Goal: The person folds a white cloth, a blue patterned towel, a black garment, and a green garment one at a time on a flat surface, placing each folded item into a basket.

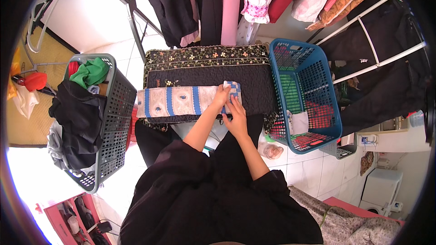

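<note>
A long folded cloth (178, 101), cream with blue bands, lies across a black quilted mat (253, 88) with flowered embroidered borders, raised in front of my lap. The cloth's right end is turned over into a flap (235, 86) showing a blue and white check. My left hand (221, 97) has its fingertips on that flap's left edge and grips it. Just to the right, my right hand (236, 114) rests on the lower part of the flap, its thumb spread from the fingers and nothing grasped. The underside of the flap is hidden.
At the left stands a grey laundry basket (117, 126) heaped with black, green and grey clothes. A blue basket (306, 54) at the right holds a folded pale cloth (299, 123). Garments (230, 10) hang ahead. A white metal rack (378, 64) bears dark clothes at the right.
</note>
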Available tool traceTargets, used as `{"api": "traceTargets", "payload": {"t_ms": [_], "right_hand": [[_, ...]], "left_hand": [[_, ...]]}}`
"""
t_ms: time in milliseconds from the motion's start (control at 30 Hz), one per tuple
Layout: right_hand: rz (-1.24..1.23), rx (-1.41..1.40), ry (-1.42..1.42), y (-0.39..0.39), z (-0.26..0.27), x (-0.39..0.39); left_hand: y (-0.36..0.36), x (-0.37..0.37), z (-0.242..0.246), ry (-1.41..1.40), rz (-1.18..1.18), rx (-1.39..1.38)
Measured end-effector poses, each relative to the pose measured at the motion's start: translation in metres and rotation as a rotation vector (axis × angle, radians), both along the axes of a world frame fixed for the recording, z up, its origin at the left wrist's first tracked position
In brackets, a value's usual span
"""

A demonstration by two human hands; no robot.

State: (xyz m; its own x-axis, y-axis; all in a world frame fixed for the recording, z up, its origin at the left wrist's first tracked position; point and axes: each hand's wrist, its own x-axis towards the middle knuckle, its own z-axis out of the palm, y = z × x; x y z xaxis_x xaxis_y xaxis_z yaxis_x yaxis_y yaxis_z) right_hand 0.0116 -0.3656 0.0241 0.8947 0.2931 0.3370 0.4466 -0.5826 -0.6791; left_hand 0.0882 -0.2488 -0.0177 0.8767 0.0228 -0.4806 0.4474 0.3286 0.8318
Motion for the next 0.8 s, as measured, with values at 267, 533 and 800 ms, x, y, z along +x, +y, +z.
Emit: {"api": "traceTargets", "payload": {"t_ms": [267, 533, 800], "right_hand": [[0.048, -0.206, -0.032, -0.008, -0.013, 0.000], [0.148, 0.173, 0.171, -0.017, -0.033, 0.006], [-0.299, 0.318, 0.371, -0.018, -0.049, 0.018]], "left_hand": [[-0.008, -0.019, 0.034, -0.545, 0.136, 0.787], [0.003, -0.042, 0.030, -0.655, -0.542, 1.242], [0.004, -0.049, 0.016, -0.818, -0.352, 1.498]]}}
